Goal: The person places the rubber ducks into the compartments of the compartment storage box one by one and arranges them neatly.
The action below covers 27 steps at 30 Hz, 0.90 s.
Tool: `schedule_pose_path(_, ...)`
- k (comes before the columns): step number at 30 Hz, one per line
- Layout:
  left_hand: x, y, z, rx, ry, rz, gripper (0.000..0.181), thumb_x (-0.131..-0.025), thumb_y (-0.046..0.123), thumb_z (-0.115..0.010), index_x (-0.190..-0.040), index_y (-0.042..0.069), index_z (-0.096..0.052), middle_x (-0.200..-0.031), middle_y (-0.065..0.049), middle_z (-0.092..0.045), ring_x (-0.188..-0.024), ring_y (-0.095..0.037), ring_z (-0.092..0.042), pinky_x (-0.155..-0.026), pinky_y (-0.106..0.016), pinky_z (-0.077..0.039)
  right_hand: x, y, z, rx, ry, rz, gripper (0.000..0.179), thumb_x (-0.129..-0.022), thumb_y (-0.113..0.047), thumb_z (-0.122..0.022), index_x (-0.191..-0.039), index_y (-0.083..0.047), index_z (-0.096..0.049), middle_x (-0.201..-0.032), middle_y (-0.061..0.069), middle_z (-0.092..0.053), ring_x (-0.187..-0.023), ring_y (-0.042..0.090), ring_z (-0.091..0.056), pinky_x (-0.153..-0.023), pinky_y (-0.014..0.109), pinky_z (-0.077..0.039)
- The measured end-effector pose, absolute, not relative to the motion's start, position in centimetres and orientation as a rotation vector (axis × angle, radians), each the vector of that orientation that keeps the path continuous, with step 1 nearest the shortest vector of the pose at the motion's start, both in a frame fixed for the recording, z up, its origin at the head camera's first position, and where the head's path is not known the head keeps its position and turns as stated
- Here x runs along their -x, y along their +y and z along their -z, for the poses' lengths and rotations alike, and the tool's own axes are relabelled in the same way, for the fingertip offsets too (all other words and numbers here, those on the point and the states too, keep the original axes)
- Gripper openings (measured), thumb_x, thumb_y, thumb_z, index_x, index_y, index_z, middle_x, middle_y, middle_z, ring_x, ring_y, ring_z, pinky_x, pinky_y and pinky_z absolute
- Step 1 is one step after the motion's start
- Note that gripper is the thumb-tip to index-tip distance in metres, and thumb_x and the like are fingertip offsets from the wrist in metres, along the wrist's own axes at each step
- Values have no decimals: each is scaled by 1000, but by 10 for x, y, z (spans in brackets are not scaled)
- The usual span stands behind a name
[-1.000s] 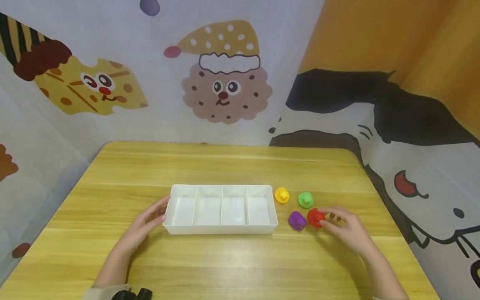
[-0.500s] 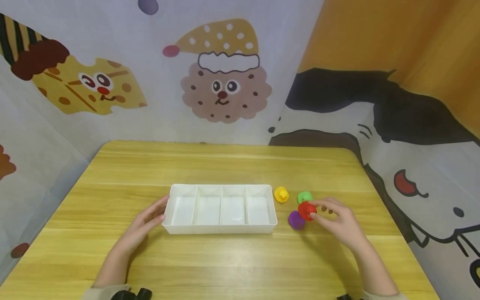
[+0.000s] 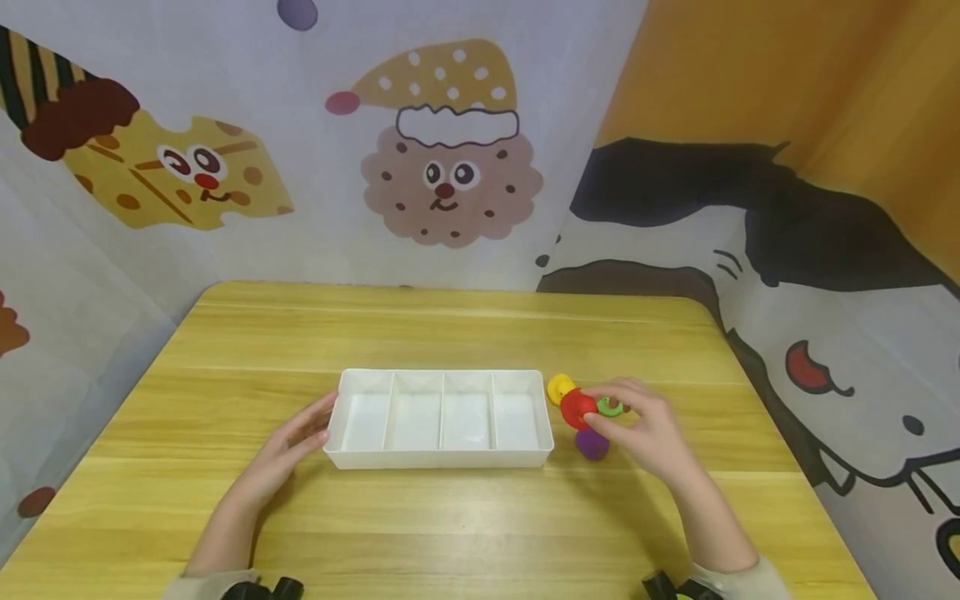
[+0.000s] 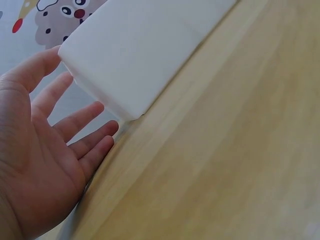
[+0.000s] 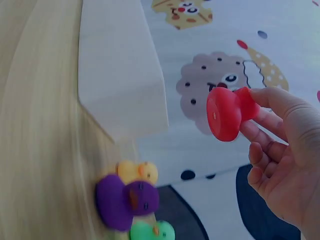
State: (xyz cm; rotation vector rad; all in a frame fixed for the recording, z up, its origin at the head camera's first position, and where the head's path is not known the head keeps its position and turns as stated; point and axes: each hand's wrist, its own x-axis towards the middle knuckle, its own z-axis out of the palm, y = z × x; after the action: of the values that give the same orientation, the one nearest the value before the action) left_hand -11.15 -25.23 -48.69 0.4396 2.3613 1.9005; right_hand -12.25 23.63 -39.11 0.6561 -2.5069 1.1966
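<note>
My right hand (image 3: 647,432) pinches a red rubber duck (image 3: 577,410) between thumb and fingers. In the right wrist view the duck's flat base (image 5: 216,116) is turned outward, well off the table. At the left end of a white four-compartment box (image 3: 442,459), my left hand (image 3: 288,442) rests with loosely extended fingers, thumb and fingertips at the end wall. All the compartments are bare. Just right of the box lie a yellow duck (image 3: 558,386), a green duck (image 3: 613,409) and a purple duck (image 3: 592,446), partly covered in the head view by the red duck and the right hand.
The wooden table (image 3: 465,525) extends around the box on every side. Behind it hangs a cloth (image 3: 315,208) printed with cartoon faces. Dark wrist straps (image 3: 262,590) show at both sleeves.
My right hand has lifted the red duck off the table and carried it left, over the other ducks towards the box. The left hand and the box have stayed put.
</note>
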Motion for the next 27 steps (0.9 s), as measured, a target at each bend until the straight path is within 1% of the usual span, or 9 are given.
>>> schedule_pose_path(5, 111, -253, 487, -433, 2356, -1897, 52, -99, 8, -50, -148, 6, -34, -143, -24, -41, -122, -3, -44, -94, -17, -36, 126, 217, 386, -677, -2490, -1238, 30, -74, -4, -81, -102, -11, -73, -97, -1, -68, -83, 13, -52, -68, 27, -42)
schedule_pose_path(9, 111, -253, 486, -427, 2361, -1888, 52, -99, 9, -50, -149, 7, -34, -143, -23, -40, -122, -3, -44, -94, -17, -36, 130, 202, 382, -702, -2472, -1273, 28, -75, -5, -82, -101, -12, -73, -97, -4, -68, -85, 13, -53, -68, 28, -42)
schedule_pose_path(15, 110, -253, 486, -434, 2367, -1882, 52, -99, 9, -50, -149, 7, -34, -143, -23, -41, -122, -2, -44, -94, -17, -36, 135, 180, 379, -745, -2455, -1357, 25, -78, -10, -80, -102, -12, -74, -97, -5, -69, -83, 19, -53, -69, 30, -42)
schedule_pose_path(16, 110, -253, 486, -437, 2366, -1883, 52, -99, 9, -50, -149, 7, -34, -143, -23, -40, -122, -2, -43, -94, -17, -35, 136, 176, 379, -749, -2456, -1377, 25, -79, -10, -80, -103, -12, -74, -97, -5, -68, -84, 20, -52, -69, 31, -42)
schedule_pose_path(18, 110, -253, 486, -440, 2363, -1886, 52, -99, 9, -50, -149, 7, -34, -144, -23, -40, -122, -2, -43, -94, -17, -35, 137, 168, 379, -746, -2473, -1414, 25, -80, -13, -79, -103, -14, -74, -97, -7, -67, -84, 19, -52, -69, 34, -44)
schedule_pose_path(21, 110, -254, 487, -447, 2358, -1893, 52, -99, 8, -50, -148, 6, -34, -144, -24, -40, -122, -2, -44, -94, -16, -36, 139, 156, 378, -762, -2482, -1455, 24, -80, -14, -79, -103, -15, -74, -94, -8, -66, -83, 20, -50, -67, 38, -45)
schedule_pose_path(23, 110, -254, 487, -452, 2353, -1897, 52, -99, 8, -50, -148, 6, -34, -144, -24, -40, -122, -2, -44, -94, -17, -36, 139, 147, 376, -782, -2480, -1463, 23, -80, -14, -79, -102, -15, -74, -94, -8, -65, -83, 19, -50, -66, 38, -45)
schedule_pose_path(27, 110, -254, 488, -461, 2351, -1901, 52, -99, 7, -50, -148, 6, -34, -144, -24, -40, -122, -2, -44, -94, -17, -37, 142, 129, 375, -824, -2473, -1459, 24, -79, -13, -79, -101, -15, -74, -93, -9, -65, -80, 20, -49, -63, 31, -43)
